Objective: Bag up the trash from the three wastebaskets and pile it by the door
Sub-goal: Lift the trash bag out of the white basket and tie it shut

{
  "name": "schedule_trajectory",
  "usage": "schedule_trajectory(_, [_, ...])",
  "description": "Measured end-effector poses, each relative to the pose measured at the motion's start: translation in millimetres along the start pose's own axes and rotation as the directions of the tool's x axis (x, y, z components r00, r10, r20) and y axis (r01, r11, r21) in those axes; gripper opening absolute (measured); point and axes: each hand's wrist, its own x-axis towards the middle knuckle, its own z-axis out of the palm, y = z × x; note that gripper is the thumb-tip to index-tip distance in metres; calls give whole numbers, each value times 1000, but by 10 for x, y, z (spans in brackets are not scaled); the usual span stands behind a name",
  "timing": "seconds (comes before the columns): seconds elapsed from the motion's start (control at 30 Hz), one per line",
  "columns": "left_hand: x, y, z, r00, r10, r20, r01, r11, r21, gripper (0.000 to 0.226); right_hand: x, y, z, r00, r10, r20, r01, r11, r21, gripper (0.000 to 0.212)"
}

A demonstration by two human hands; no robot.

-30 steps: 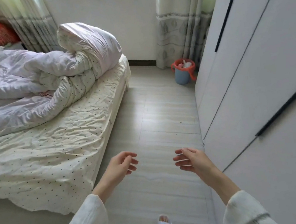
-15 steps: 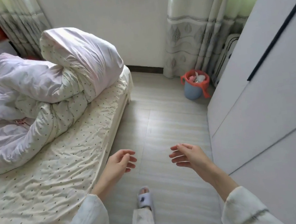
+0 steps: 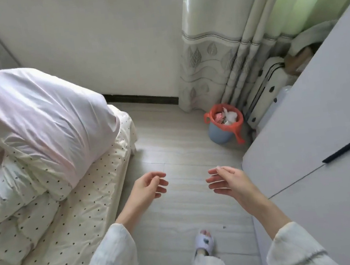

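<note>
My left hand and right hand hang loosely curled, both empty. One round blue wastebasket, lined with a crinkly orange bag holding crumpled tissue, stands in the floor corner beside the curtain.

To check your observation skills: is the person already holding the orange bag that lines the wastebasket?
No, the left hand and right hand are open and empty, well short of the orange bag in the wastebasket.

Left hand and right hand hang empty, fingers loosely curled.
</note>
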Motion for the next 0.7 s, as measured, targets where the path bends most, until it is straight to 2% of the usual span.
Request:
schedule_trajectory(0.27, [1966,757,242,991,-77,-112,72,996,-45,24,2136,-1167,-354,994,4,111,3,998,-64,25])
schedule_trajectory(0.37, [2558,1152,230,988,-52,-146,44,997,-57,28,2776,-1650,-372,986,0,168,19,993,-113,24])
schedule_trajectory(0.7, [4662,1727,-396,932,-159,-327,94,974,-206,30,5020,-2966,275,942,46,331,38,970,-242,24])
